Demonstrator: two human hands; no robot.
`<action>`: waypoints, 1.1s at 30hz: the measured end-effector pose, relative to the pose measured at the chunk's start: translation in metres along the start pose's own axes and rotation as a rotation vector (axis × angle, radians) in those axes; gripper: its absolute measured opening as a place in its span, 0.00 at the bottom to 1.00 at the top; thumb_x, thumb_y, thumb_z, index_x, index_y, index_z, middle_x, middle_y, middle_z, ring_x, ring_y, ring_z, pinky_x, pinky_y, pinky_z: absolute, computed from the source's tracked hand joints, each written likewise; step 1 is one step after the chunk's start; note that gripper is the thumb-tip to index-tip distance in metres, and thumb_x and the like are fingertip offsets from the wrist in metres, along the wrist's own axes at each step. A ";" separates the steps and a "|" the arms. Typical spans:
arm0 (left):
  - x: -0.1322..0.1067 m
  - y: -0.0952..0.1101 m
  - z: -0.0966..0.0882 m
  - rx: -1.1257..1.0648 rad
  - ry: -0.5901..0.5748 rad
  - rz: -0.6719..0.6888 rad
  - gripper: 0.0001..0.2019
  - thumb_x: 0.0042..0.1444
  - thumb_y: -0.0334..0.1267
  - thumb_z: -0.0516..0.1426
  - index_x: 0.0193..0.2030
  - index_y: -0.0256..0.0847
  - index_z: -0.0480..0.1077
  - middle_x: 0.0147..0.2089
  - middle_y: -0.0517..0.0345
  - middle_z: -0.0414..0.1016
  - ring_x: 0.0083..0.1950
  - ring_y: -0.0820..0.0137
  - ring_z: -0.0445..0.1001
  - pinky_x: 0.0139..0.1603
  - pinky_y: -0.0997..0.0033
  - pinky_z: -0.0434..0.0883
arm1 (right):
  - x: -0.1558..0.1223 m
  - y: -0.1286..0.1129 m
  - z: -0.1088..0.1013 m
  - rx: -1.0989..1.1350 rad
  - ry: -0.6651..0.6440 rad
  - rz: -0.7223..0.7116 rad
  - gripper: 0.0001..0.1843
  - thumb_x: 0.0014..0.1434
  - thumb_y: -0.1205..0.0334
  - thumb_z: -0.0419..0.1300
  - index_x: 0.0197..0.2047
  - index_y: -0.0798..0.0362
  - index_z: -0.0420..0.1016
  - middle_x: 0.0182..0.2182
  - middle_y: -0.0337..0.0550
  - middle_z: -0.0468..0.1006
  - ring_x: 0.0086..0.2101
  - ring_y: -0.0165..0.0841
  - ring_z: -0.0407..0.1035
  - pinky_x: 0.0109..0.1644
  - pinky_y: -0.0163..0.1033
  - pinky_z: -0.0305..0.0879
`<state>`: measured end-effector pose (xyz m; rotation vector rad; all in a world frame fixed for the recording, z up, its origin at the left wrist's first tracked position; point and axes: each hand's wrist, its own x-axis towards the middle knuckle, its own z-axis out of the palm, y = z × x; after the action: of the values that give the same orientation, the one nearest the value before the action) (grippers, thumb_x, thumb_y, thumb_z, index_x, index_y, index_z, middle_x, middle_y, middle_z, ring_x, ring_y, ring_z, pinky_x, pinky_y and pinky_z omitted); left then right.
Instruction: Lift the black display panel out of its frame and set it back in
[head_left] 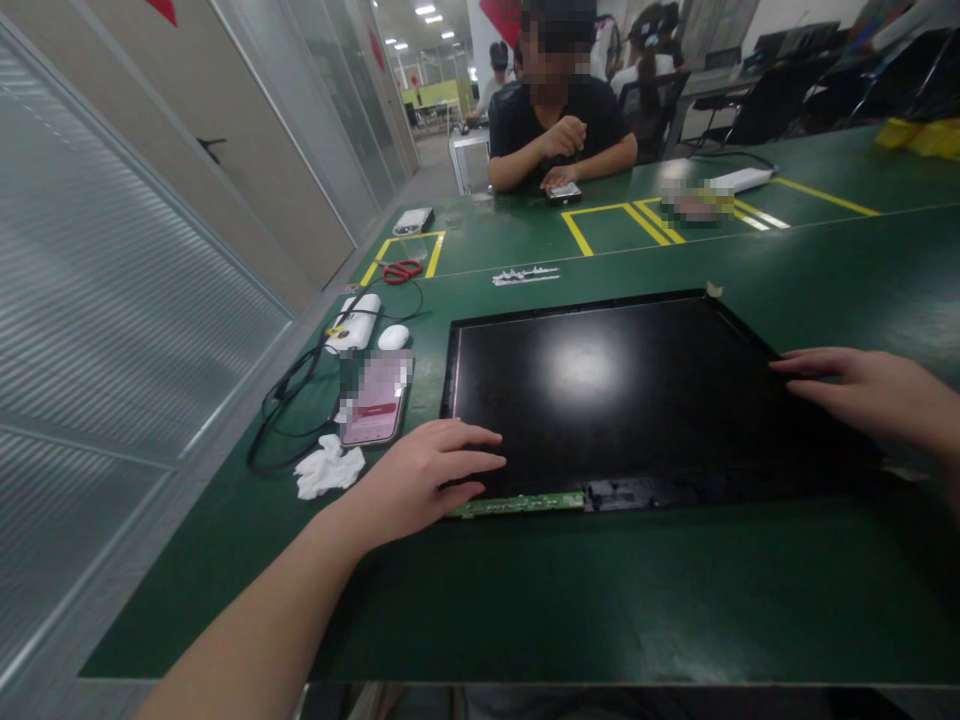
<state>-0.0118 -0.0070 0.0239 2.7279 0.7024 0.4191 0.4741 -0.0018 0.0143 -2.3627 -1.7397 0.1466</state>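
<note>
A dark display panel [615, 400] in a thin black frame lies flat on the green table in front of me. Along its near edge a narrow green circuit board [525, 503] is exposed. My left hand [427, 470] rests at the panel's near left corner, fingers stretched out over the dark surface. At the right side, my right hand [862, 385] has its fingers extended at the panel's frame. Neither hand grips anything that I can see. A small piece of tape [714, 289] sticks up at the far right corner.
Left of the panel are a phone [375, 400], a crumpled tissue [328, 467], a white earbud case [394, 338], a white power bank [356, 322], black cables [259, 440] and red-handled scissors [403, 271]. White strips [525, 275] lie beyond. Across the table a person [562, 130] handles a small device [564, 193].
</note>
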 end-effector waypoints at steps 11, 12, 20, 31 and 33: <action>0.000 -0.001 0.002 -0.061 0.002 -0.048 0.17 0.63 0.32 0.59 0.58 0.44 0.73 0.61 0.46 0.73 0.60 0.59 0.73 0.59 0.54 0.72 | 0.000 -0.004 0.000 0.007 0.000 0.022 0.23 0.29 0.54 0.49 0.31 0.49 0.72 0.35 0.41 0.72 0.33 0.37 0.65 0.39 0.42 0.57; 0.000 -0.001 0.002 -0.064 0.004 -0.049 0.17 0.63 0.32 0.60 0.58 0.44 0.73 0.61 0.46 0.73 0.60 0.60 0.72 0.59 0.55 0.72 | 0.000 -0.004 -0.001 0.009 -0.005 0.026 0.23 0.29 0.54 0.49 0.31 0.49 0.72 0.35 0.41 0.72 0.33 0.37 0.64 0.38 0.42 0.57; 0.000 -0.001 0.003 -0.049 -0.006 -0.040 0.16 0.63 0.32 0.59 0.58 0.43 0.73 0.61 0.45 0.72 0.61 0.59 0.71 0.61 0.52 0.70 | -0.001 -0.006 -0.002 0.020 0.002 0.054 0.23 0.28 0.53 0.48 0.31 0.48 0.72 0.35 0.43 0.72 0.30 0.36 0.64 0.34 0.42 0.58; 0.002 0.002 0.001 -0.051 -0.013 -0.047 0.17 0.63 0.32 0.59 0.58 0.44 0.73 0.61 0.45 0.72 0.61 0.58 0.72 0.61 0.51 0.71 | -0.005 -0.012 -0.007 0.116 -0.032 0.090 0.24 0.25 0.62 0.50 0.32 0.49 0.71 0.27 0.45 0.72 0.27 0.36 0.65 0.33 0.42 0.59; 0.003 0.002 0.001 -0.057 -0.011 -0.049 0.17 0.62 0.32 0.60 0.58 0.44 0.73 0.61 0.45 0.73 0.60 0.58 0.72 0.61 0.50 0.71 | -0.005 -0.011 -0.006 0.143 -0.023 0.077 0.23 0.25 0.63 0.50 0.32 0.49 0.71 0.28 0.45 0.72 0.29 0.36 0.66 0.34 0.42 0.59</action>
<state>-0.0085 -0.0077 0.0245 2.6519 0.7413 0.4061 0.4635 -0.0042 0.0229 -2.3343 -1.5915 0.3012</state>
